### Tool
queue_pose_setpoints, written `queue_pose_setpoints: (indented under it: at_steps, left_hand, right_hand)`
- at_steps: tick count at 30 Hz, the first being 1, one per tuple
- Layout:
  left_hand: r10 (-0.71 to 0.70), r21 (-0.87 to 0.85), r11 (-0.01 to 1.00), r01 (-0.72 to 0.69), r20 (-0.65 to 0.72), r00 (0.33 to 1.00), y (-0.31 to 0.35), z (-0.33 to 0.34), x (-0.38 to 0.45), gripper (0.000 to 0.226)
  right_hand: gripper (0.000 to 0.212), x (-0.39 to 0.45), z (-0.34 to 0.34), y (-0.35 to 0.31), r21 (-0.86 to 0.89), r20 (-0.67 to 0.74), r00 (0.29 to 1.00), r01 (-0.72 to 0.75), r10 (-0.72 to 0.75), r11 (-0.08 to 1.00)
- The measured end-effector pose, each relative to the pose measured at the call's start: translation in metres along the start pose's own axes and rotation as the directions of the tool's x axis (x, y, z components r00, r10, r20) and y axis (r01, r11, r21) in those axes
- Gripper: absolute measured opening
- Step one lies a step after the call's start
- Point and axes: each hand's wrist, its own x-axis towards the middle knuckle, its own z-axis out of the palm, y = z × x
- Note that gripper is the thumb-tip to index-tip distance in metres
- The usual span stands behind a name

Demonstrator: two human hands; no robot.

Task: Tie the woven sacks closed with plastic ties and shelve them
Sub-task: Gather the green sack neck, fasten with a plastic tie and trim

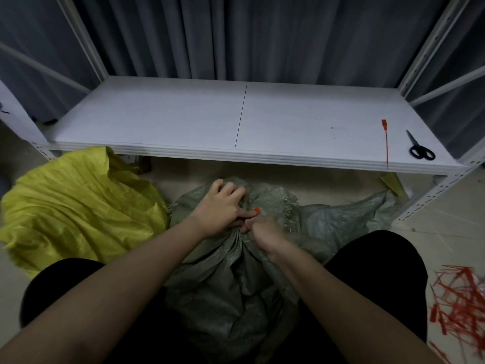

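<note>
Head view: left hand (223,208) bunching grey sack (236,271) neck on floor, right hand (262,228) pinching red tie (256,210) just beside it; shelf (236,119) straight ahead, bare-ish.

The white shelf board (183,119) in front of me is open over its left half, its middle and most of its right half, so my hand can pass there. Near its right edge lie black scissors (420,149), and just beside them, toward the middle, a single red tie (386,145) that reaches the front edge. The metal uprights (430,48) close both back corners. On the floor, the yellow sack (78,200) blocks the way on my left, and the grey-green sack (231,279) fills the room between my knees. A heap of red ties (456,308) lies on the floor on my right.
</note>
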Motion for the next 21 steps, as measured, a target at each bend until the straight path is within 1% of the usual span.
queue_pose_setpoints:
  at_steps: [3,5,7,12,14,17,19,21]
  left_hand:
    - [-0.023,-0.023,0.999,0.023,0.0,1.0,0.002,-0.001,-0.002,0.034]
    - [-0.042,-0.065,0.997,0.042,0.002,0.999,0.002,-0.002,-0.003,0.029]
    - [-0.063,-0.125,0.99,0.067,0.037,0.997,0.002,-0.004,-0.004,0.031]
    - [-0.142,-0.115,0.979,0.168,0.204,0.969,0.006,-0.021,-0.003,0.034]
    - [-0.151,-0.097,0.979,0.179,0.243,0.958,0.01,-0.021,-0.001,0.038]
    - [-0.168,-0.058,0.979,0.196,0.319,0.933,0.011,-0.022,0.004,0.04]
    - [-0.155,-0.059,0.981,0.186,0.344,0.926,0.012,-0.021,0.006,0.04]
    - [-0.149,-0.08,0.978,0.192,0.377,0.914,0.013,-0.017,0.008,0.04]
  right_hand:
    - [0.036,-0.003,0.003,0.008,0.031,-0.036,0.999,0.037,-0.036,0.999]
    - [0.035,-0.004,0.007,0.011,0.047,-0.051,0.998,0.05,-0.048,0.998]
    - [0.034,-0.005,0.009,0.012,0.057,-0.063,0.997,0.052,-0.048,0.997]
    - [0.036,-0.008,0.008,0.014,-0.074,-0.071,0.993,0.093,-0.098,0.993]
    - [0.036,-0.009,0.005,0.014,-0.14,-0.073,0.99,0.108,-0.119,0.984]
    - [0.038,-0.009,0.002,0.011,-0.185,-0.053,0.991,0.112,-0.123,0.976]
    - [0.035,-0.009,0.0,0.01,-0.214,-0.028,0.992,0.112,-0.121,0.97]
    - [0.037,-0.006,-0.002,0.011,-0.246,0.002,0.993,0.115,-0.118,0.963]
